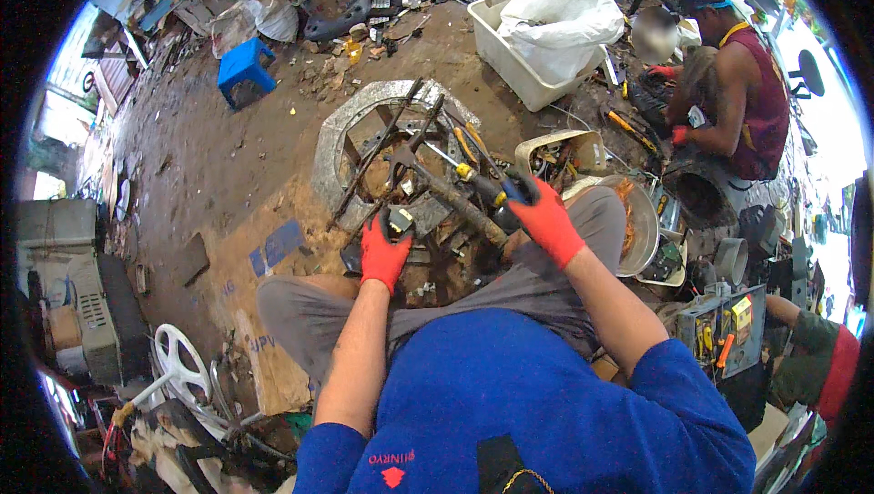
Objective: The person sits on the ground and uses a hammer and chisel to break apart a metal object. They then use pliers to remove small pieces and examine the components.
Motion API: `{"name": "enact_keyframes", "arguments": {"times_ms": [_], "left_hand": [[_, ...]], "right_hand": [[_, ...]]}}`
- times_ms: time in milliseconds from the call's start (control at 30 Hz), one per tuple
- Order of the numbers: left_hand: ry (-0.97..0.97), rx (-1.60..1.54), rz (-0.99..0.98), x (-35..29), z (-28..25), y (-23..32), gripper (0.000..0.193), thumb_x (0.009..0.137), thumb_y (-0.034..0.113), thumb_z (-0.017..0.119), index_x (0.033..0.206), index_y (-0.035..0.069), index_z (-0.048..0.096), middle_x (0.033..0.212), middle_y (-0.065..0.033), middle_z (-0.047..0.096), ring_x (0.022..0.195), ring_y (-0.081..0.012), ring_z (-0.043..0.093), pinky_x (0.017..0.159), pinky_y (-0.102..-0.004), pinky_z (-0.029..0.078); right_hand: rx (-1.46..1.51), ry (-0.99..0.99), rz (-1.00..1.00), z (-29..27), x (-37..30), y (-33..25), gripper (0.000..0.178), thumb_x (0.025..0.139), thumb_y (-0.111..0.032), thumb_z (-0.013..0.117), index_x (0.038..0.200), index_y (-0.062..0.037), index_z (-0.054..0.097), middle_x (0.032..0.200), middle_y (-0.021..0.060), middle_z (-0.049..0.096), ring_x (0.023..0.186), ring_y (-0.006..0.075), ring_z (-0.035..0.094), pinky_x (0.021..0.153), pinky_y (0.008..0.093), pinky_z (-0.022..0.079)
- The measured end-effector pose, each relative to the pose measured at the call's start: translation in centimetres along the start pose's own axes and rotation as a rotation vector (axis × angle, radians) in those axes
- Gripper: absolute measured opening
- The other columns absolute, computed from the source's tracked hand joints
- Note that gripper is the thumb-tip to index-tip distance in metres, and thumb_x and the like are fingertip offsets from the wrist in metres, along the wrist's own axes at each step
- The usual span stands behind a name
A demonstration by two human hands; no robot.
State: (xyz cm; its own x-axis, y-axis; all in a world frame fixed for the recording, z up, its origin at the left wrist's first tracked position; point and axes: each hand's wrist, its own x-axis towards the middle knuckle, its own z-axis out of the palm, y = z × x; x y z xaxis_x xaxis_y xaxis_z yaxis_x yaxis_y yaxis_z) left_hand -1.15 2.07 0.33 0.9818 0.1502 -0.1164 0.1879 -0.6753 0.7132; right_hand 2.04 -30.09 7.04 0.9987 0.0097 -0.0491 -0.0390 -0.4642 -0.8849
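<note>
My left hand (383, 255), in a red glove, is closed around a small dark and pale-grey part (400, 221), whose exact kind I cannot make out. My right hand (548, 224), also red-gloved, grips a screwdriver (467, 173) with a yellow and black handle, its shaft pointing up and left. Between the hands lies a rusty hammer-like tool (445, 192) with a thick handle, its head resting over an eight-sided metal frame (331, 159). Dark metal bars (374, 155) cross that frame. Yellow-handled pliers (472, 141) rest at its right side.
Right of the frame stand an open bin of scrap (594, 150) and a round metal bowl (645, 230). Farther back are a white tub (501, 55) and a blue stool (244, 71). A co-worker (746, 93) sits at the far right. Cardboard (278, 369) lies at left.
</note>
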Motion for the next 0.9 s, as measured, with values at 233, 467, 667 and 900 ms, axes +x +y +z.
{"name": "enact_keyframes", "arguments": {"times_ms": [233, 467, 667, 900], "left_hand": [[0.057, 0.009, -0.007, 0.2, 0.6, -0.9, 0.08, 0.071, 0.028, 0.083, 0.137, 0.0, 0.047, 0.138, -0.0295, 0.046, 0.126, -0.0429, 0.05, 0.105, -0.0461, 0.044], [0.121, 0.044, 0.019, -0.2, 0.2, 0.1, 0.08, 0.069, 0.026, 0.084, 0.137, 0.003, 0.048, 0.133, -0.0237, 0.052, 0.124, -0.0408, 0.051, 0.105, -0.0458, 0.043], [0.049, -0.013, -0.001, -0.3, -0.5, 1.1, 0.079, 0.07, 0.028, 0.084, 0.135, 0.001, 0.048, 0.132, -0.027, 0.05, 0.122, -0.0412, 0.053, 0.102, -0.0454, 0.045], [0.058, 0.01, -0.018, -0.3, -0.2, 0.8, 0.081, 0.07, 0.029, 0.084, 0.136, 0.0, 0.047, 0.135, -0.028, 0.049, 0.123, -0.0426, 0.052, 0.103, -0.0452, 0.045]], "right_hand": [[-0.563, 0.154, -0.019, 5.2, 8.5, -0.8, 0.058, 0.083, -0.034, 0.066, 0.134, -0.0101, 0.054, 0.128, 0.0189, 0.059, 0.121, 0.0371, 0.054, 0.103, 0.0475, 0.043], [-0.676, 0.067, 0.004, 8.3, 12.5, -0.4, 0.057, 0.08, -0.034, 0.069, 0.131, -0.0108, 0.056, 0.126, 0.0179, 0.059, 0.119, 0.0404, 0.054, 0.099, 0.0521, 0.043], [-0.775, 0.012, 0.001, 8.7, 12.1, 0.2, 0.061, 0.081, -0.036, 0.07, 0.135, -0.0129, 0.054, 0.128, 0.0177, 0.058, 0.121, 0.0392, 0.054, 0.099, 0.0506, 0.044], [-0.742, 0.005, -0.031, 7.9, 11.9, 0.4, 0.067, 0.083, -0.04, 0.07, 0.14, -0.0131, 0.05, 0.132, 0.0196, 0.056, 0.122, 0.0398, 0.053, 0.101, 0.0486, 0.044]]}}
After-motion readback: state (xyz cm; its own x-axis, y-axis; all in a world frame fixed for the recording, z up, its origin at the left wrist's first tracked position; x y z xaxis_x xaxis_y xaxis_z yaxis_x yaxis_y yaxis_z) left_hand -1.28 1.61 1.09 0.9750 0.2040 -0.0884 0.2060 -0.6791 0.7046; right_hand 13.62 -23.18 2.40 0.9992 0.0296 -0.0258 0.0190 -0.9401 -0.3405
